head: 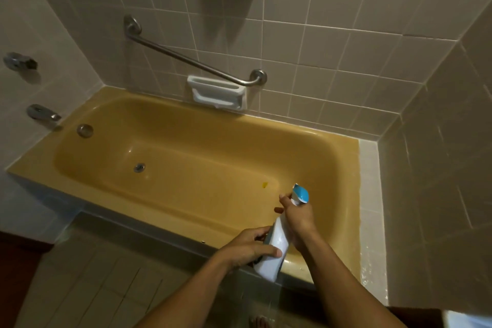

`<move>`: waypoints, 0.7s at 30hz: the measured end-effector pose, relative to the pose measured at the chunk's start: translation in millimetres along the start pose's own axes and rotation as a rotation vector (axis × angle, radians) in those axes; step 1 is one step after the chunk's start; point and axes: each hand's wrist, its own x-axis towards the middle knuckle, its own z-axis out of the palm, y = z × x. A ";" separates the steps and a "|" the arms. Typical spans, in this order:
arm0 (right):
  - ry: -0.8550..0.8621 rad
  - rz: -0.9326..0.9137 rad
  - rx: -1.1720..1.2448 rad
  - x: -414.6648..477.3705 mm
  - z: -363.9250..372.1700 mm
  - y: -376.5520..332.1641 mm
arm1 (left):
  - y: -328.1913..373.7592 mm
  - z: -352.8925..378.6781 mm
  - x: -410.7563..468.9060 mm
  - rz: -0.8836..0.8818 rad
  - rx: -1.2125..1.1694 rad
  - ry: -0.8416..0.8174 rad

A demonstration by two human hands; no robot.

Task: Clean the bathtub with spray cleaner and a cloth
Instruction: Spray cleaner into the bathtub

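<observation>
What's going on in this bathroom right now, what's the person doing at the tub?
A person is standing at a mustard-yellow bathtub, holding a white spray bottle over its near rim. The left hand grips the bottle's body while the right hand is up at the neck, by the blue trigger head. The tub looks dry, with a small yellow spot on its floor. No cloth is in view.

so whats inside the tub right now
The tub holds only a drain on its floor and a small yellow spot. No cloth shows. The hands and spray bottle cover the near right corner, so that part cannot be seen.
</observation>
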 end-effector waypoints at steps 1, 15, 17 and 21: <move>0.030 0.020 0.025 1.6 -4.4 -0.5 | 4.0 1.6 3.8 0.004 0.017 -0.021; 0.280 0.044 0.079 12.7 -49.1 -3.8 | 25.1 23.5 43.2 0.044 0.105 -0.144; 0.279 0.035 0.057 15.4 -50.9 -3.7 | 25.6 25.7 44.5 0.041 0.112 -0.150; 0.163 -0.012 0.067 18.7 -50.4 -5.6 | 23.2 22.9 47.8 0.033 0.088 -0.122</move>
